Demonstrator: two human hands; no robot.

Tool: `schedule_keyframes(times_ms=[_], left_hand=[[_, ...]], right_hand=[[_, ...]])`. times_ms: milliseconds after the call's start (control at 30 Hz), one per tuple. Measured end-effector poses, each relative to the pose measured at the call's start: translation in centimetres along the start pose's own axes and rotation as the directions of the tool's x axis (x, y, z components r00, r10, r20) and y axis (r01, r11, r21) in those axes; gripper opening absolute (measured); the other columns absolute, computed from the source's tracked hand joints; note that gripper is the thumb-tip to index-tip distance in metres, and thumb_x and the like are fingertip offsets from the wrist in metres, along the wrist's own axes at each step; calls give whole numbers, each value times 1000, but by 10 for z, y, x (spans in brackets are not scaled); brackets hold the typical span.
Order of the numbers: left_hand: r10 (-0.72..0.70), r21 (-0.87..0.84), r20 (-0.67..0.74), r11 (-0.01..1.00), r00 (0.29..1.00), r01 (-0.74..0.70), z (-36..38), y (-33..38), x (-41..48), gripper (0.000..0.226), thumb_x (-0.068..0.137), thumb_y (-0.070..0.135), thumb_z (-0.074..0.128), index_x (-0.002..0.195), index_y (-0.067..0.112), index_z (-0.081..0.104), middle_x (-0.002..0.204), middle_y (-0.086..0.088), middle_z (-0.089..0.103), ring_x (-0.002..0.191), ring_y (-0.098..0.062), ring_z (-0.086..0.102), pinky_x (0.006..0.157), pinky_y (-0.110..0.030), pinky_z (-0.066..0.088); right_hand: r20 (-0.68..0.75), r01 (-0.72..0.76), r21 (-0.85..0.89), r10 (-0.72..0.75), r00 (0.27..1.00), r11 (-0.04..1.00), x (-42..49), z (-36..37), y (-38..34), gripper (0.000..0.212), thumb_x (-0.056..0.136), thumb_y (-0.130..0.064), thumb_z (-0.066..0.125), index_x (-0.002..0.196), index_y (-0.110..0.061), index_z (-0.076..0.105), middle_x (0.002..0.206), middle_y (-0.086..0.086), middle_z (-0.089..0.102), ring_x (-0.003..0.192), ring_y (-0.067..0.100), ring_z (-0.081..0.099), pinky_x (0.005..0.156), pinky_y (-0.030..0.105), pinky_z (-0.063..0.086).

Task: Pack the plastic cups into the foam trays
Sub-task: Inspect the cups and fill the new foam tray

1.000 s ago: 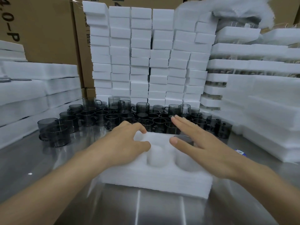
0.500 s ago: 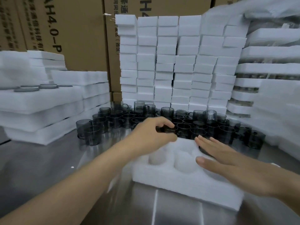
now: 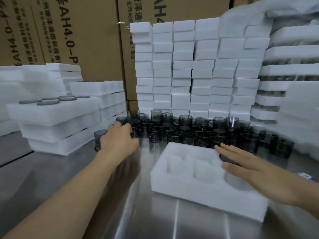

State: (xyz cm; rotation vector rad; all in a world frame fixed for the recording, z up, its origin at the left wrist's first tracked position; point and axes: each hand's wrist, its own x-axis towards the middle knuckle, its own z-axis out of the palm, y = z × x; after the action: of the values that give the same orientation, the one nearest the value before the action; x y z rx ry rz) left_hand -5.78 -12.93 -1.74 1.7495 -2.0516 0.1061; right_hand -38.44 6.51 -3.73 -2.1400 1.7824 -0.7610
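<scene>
Cups [image 3: 185, 133]: smoky grey, see-thru, w/ handles, massed together.

One empty foam tray [image 3: 198, 192] and two hands show: the left hand [image 3: 119, 140] and the right hand [image 3: 255, 171]. The smoky cups [image 3: 189, 133] number several dozen, too crowded for an exact count. Six dark discs [image 3: 45, 102] top the left-side stack.

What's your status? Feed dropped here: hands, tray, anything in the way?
Left hand curled over the cups, grip unclear. Right hand flat over the tray. Near pockets empty. Nothing blocks the tray.
</scene>
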Motion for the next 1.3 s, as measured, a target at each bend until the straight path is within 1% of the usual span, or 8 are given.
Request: schedule_keyframes(times_ms=[233, 400, 600, 733, 833, 967, 1167, 1300], left_hand=[[232, -34, -84, 971, 969, -236, -10, 40, -17, 33, 95, 51, 63, 126, 39, 62, 135, 9, 55, 118, -19, 54, 86, -42, 49], [63, 70, 348, 993, 935, -93, -16, 27, -10, 63, 86, 70, 69, 141, 41, 57, 144, 6, 56, 130, -26, 55, 109, -51, 49], [115, -153, 525, 987, 843, -39, -27, 23, -5, 89, 72, 40, 99, 147, 34, 52, 119, 13, 59, 97, -13, 65, 60, -24, 58], [121, -262, 297, 964, 947, -41, -30, 34, -11, 75, 69, 39, 101, 132, 21, 65, 106, 6, 68, 85, -8, 64, 65, -23, 50], [234, -431, -45, 873, 971, -230, -31, 52, -23, 67, 75, 36, 98, 135, 27, 69, 118, 12, 66, 98, -7, 62, 84, -22, 48], [390, -466, -461, 658, 797, -592, -39, 82, -52, 73, 82, 26, 94, 145, 41, 59, 126, 20, 56, 116, 1, 55, 105, -17, 43], [439, -254, -788, 405, 431, -878, -54, 120, -98, 54, 85, 13, 93, 132, 8, 67, 129, -2, 68, 124, -13, 63, 102, -26, 50], [412, -285, -818, 318, 402, -904, -59, 125, -109, 52, 85, 8, 92, 131, 10, 68, 125, -10, 68, 123, -12, 63, 103, -22, 48]], right_hand=[[19, -45, 4, 45, 999, 999, -3, -7, -4, 51, 109, -47, 48, 158, -42, 34, 167, -26, 25, 156, -5, 16, 121, 7, 7], [19, -112, -10, 112, 994, 994, -7, -10, -19, 53, 108, -48, 50, 159, -44, 35, 166, -25, 24, 159, 1, 17, 124, 15, 11], [-99, -410, -145, 399, 912, 901, -20, -19, -34, 82, 78, -89, 46, 154, -59, 36, 149, -14, 49, 141, 16, 47, 119, 40, 38], [-159, -494, -119, 475, 866, 861, -19, -17, -41, 74, 74, -90, 51, 141, -60, 44, 93, -11, 65, 67, 6, 66, 64, 27, 51], [-249, -473, -61, 446, 860, 879, -16, -12, -42, 65, 78, -87, 52, 134, -54, 51, 102, -8, 68, 76, 9, 68, 67, 31, 54], [-395, -368, -44, 322, 860, 929, -15, -11, -39, 65, 83, -82, 42, 138, -48, 52, 130, -19, 63, 116, 10, 61, 99, 43, 52], [-631, 94, -110, -142, 762, 990, -15, -4, -59, 41, 103, -42, 61, 143, -39, 56, 122, -29, 60, 116, 0, 60, 93, 28, 52], [-700, 228, -167, -278, 657, 959, -17, -1, -70, 42, 99, -29, 63, 141, -29, 61, 120, -22, 62, 112, 11, 64, 92, 32, 55]])
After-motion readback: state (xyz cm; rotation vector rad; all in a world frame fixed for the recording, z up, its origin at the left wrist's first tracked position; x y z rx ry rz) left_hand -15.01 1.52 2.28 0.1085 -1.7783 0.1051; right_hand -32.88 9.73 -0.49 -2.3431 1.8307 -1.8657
